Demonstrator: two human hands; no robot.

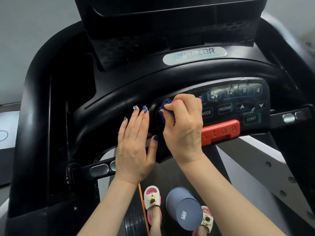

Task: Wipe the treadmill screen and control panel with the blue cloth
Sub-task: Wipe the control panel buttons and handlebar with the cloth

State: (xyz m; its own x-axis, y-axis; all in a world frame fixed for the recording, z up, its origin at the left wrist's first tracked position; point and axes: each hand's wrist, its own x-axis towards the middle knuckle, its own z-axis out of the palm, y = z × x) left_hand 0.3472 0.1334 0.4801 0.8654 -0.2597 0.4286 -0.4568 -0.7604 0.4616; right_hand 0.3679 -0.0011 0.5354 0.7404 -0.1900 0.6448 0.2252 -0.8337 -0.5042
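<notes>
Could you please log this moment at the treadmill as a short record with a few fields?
right hand: grips the bunched blue cloth
cloth position: at the left end of the control panel
left hand: fingers straight, flat on the black frame beside the panel
red stop bar: just right of the right hand
grey bucket: on the belt between the feet

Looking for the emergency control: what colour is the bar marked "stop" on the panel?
Red, on the wide plastic stop bar; head view shows it best.
</notes>
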